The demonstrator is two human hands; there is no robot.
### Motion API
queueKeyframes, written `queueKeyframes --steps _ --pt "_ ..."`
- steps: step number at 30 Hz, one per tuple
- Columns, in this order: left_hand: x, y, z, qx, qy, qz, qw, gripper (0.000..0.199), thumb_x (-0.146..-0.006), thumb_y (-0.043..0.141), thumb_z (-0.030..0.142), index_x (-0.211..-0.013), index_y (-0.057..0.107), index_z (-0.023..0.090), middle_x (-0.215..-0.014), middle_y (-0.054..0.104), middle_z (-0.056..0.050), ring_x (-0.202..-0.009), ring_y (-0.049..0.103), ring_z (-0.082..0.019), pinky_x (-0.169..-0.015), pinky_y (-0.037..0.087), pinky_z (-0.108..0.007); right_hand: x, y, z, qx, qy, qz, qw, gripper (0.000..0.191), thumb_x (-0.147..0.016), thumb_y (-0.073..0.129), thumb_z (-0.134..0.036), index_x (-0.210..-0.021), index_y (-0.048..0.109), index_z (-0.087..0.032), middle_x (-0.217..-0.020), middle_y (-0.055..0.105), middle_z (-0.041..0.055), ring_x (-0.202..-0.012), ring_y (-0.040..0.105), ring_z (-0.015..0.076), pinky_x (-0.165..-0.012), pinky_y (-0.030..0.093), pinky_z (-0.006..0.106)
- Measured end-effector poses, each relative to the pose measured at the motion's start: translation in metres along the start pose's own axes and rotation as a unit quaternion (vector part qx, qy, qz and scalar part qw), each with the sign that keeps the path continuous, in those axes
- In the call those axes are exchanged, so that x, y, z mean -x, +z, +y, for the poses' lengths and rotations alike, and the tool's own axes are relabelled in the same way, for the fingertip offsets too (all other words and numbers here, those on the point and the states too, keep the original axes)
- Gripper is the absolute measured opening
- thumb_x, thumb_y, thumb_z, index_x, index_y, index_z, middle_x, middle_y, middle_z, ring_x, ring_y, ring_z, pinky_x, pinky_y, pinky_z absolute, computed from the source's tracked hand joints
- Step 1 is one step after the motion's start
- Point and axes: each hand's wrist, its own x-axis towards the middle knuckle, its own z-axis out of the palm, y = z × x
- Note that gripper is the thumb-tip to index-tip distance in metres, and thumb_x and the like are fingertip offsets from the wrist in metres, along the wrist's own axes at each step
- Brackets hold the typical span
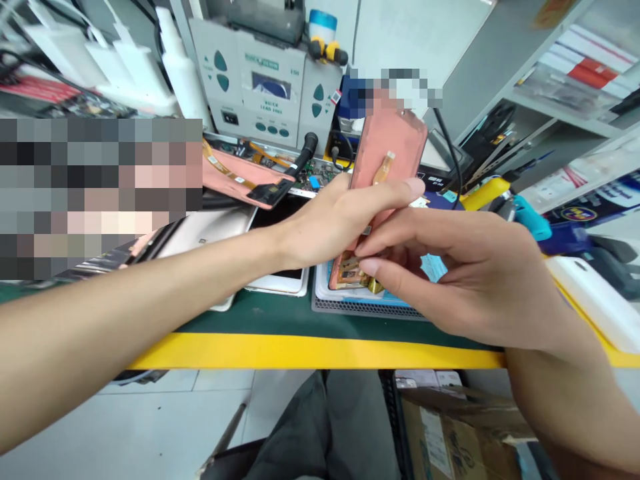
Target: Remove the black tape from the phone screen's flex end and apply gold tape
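My left hand (333, 217) is closed around a pink-backed phone screen panel (383, 137), holding it tilted upright with the thumb across its face. An orange flex cable (384, 167) stands out from the middle of the panel. At its lower end are bare gold circuit parts (351, 270). There my right hand (450, 280) has thumb and index finger nearly together in a pinch beside the panel. Whatever lies between those fingertips is too small to make out. Beneath both hands is a shallow tray with a grey mesh edge (367, 307).
A grey soldering station (270, 87) stands at the back. White-framed phones (275, 283) and another pink panel (235, 175) lie to the left. A yellow strip (310, 350) marks the bench's front edge. At right are a yellow-handled tool (487, 193) and a white phone-shaped object (597, 300).
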Motion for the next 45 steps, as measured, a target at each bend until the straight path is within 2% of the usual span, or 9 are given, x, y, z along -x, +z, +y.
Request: queueKeyframes --steps 5,10,15,19,23,33,39,45 --pt "0.0006 0.0007 0.0012 0.022 -0.018 -0.005 1.0 0.048 -0.097 0.054 0.043 -0.057 0.065 0.018 -0.06 0.068 -0.002 -0.059 0.066 -0.016 -0.057 0.053 -0.025 -0.0008 -0.001 0.0027 -0.015 -0.015 -0.011 1.0 0.016 -0.086 0.066 -0.006 -0.095 0.07 -0.018 -0.075 0.071 -0.0038 -0.059 0.058 0.0076 -0.056 0.044 0.022" --pt "0.0019 0.0018 0.0032 0.04 -0.067 0.0 0.997 0.051 -0.097 0.055 0.045 -0.056 0.066 0.018 -0.053 0.064 -0.001 -0.049 0.061 -0.013 -0.049 0.049 -0.023 -0.0033 -0.0011 0.003 -0.005 -0.018 -0.006 1.0 0.016 -0.085 0.063 -0.005 -0.092 0.072 -0.016 -0.069 0.068 -0.0047 -0.056 0.053 0.007 -0.059 0.041 0.023" --pt "0.0019 0.0027 0.0042 0.067 -0.093 0.024 0.993 0.043 -0.094 0.061 0.043 -0.059 0.065 0.018 -0.053 0.062 0.001 -0.048 0.06 -0.013 -0.057 0.056 -0.026 -0.003 -0.0035 0.0042 -0.027 -0.011 -0.025 0.999 0.025 -0.082 0.061 0.0 -0.092 0.074 -0.018 -0.078 0.072 -0.0066 -0.06 0.055 0.0057 -0.059 0.039 0.02" --pt "0.0025 0.0038 0.0053 0.071 -0.096 0.066 0.991 0.037 -0.091 0.065 0.039 -0.061 0.065 0.018 -0.052 0.062 0.002 -0.044 0.055 -0.011 -0.046 0.048 -0.022 -0.0031 -0.0033 0.0063 -0.034 -0.008 -0.026 0.999 0.025 -0.082 0.059 -0.001 -0.093 0.074 -0.018 -0.079 0.073 -0.0056 -0.061 0.055 0.0079 -0.061 0.04 0.022" --pt "0.0031 0.0044 0.0059 0.037 -0.12 0.091 0.988 0.04 -0.089 0.066 0.046 -0.06 0.065 0.018 -0.051 0.062 0.0 -0.043 0.055 -0.013 -0.04 0.041 -0.023 -0.0043 -0.003 0.0069 -0.053 -0.007 -0.033 0.998 0.026 -0.082 0.057 -0.001 -0.092 0.074 -0.018 -0.083 0.076 -0.0044 -0.064 0.059 0.0089 -0.062 0.042 0.023" --pt "0.0027 0.0036 0.0069 0.028 -0.107 0.091 0.99 0.038 -0.089 0.067 0.045 -0.061 0.064 0.018 -0.049 0.061 0.001 -0.043 0.054 -0.012 -0.042 0.04 -0.022 -0.0041 -0.0031 0.0074 -0.063 0.002 -0.024 0.998 0.022 -0.083 0.059 -0.004 -0.093 0.075 -0.015 -0.078 0.074 -0.0033 -0.061 0.058 0.0077 -0.059 0.041 0.021" --pt "0.0018 0.0059 0.0079 0.017 -0.118 0.086 0.989 0.041 -0.091 0.062 0.044 -0.059 0.062 0.018 -0.046 0.058 0.0 -0.042 0.053 -0.012 -0.037 0.035 -0.021 -0.0043 -0.0031 0.0077 -0.052 0.004 -0.018 0.998 0.023 -0.083 0.059 -0.004 -0.094 0.075 -0.016 -0.077 0.073 -0.0033 -0.059 0.055 0.0078 -0.058 0.039 0.022" --pt "0.0016 0.0055 0.0081 0.013 -0.116 0.097 0.988 0.041 -0.089 0.066 0.045 -0.058 0.062 0.018 -0.05 0.061 -0.001 -0.043 0.054 -0.011 -0.038 0.039 -0.021 -0.0042 -0.0027 0.0071 -0.047 -0.007 -0.02 0.999 0.023 -0.082 0.059 -0.003 -0.094 0.075 -0.015 -0.079 0.073 -0.0032 -0.061 0.055 0.0078 -0.06 0.039 0.022"
